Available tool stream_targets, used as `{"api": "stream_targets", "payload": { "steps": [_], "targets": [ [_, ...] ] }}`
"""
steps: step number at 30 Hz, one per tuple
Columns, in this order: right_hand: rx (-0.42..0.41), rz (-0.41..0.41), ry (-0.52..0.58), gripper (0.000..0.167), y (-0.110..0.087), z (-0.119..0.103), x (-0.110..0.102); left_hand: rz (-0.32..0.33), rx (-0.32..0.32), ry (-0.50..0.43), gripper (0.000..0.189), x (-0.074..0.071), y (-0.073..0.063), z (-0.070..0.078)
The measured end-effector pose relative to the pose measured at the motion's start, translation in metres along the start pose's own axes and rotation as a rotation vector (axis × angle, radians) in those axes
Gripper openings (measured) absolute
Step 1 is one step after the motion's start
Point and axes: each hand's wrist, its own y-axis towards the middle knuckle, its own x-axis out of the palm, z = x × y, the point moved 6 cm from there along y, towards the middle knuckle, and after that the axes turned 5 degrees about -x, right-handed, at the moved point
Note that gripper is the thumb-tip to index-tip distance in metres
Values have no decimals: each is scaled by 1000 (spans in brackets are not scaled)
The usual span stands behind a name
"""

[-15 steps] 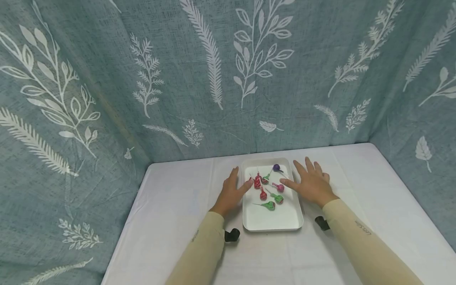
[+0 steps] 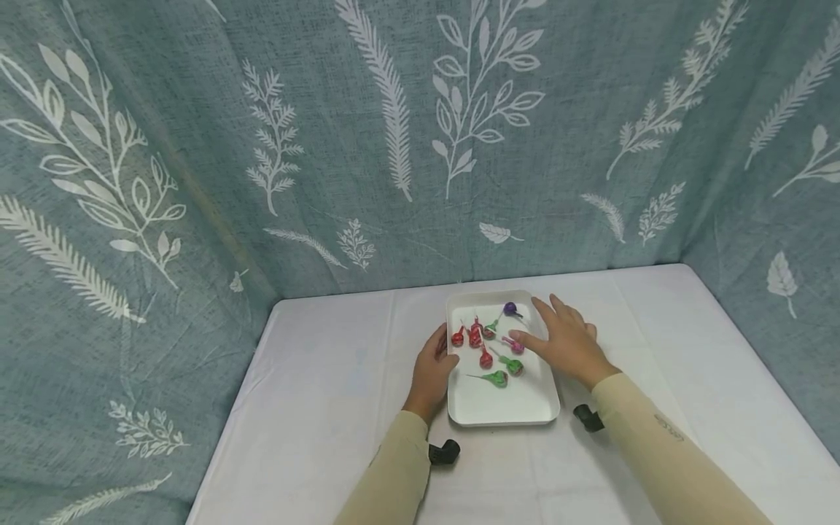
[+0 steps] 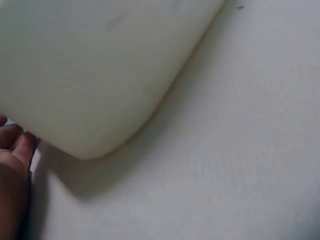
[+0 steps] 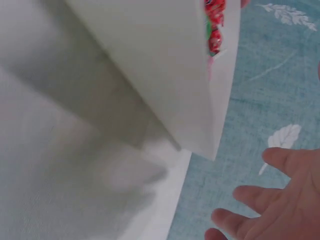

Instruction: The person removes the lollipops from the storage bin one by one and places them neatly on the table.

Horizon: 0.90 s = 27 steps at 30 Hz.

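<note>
A white rectangular tray (image 2: 502, 407) lies on the table with several wrapped lollipops in it. Among them are a red lollipop (image 2: 485, 360), a green lollipop (image 2: 499, 378), a pink lollipop (image 2: 517, 347) and a purple lollipop (image 2: 510, 308). My left hand (image 2: 428, 377) grips the tray's left side, thumb at the rim and fingers along the outer wall. At the right rim, my right hand (image 2: 572, 344) has its fingers spread, its thumb above the tray near the pink lollipop. The right wrist view shows these fingers (image 4: 257, 197) apart from the tray wall.
A white cloth covers the table (image 2: 328, 394). Behind it and at both sides hangs a blue-green curtain (image 2: 367, 182) with white leaf prints. Black wrist devices (image 2: 444, 452) stick out from both sleeves.
My left hand has come down to the tray's left side and taken hold, uncovering a red lollipop. My right hand has shifted slightly left, towards the tray.
</note>
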Motion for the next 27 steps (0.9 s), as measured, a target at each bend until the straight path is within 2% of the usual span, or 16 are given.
{"api": "stream_targets", "payload": {
  "steps": [5, 14, 21, 27],
  "targets": [
    [-11, 7, 58, 102, 0, -6, 1, 65, 10, -36, 68, -4, -2, -4],
    [-102, -1, 203, 96, 0, -16, 9, 110, 19, -65, 65, -2, -8, -5],
    [-73, -3, 394, 89, 0, -18, 14, 123, 17, -84, 65, -2, -8, -6],
    [-76, 18, 511, 86, 2, -19, 15, 137, 10, -70, 65, -3, -11, -7]
  ]
}}
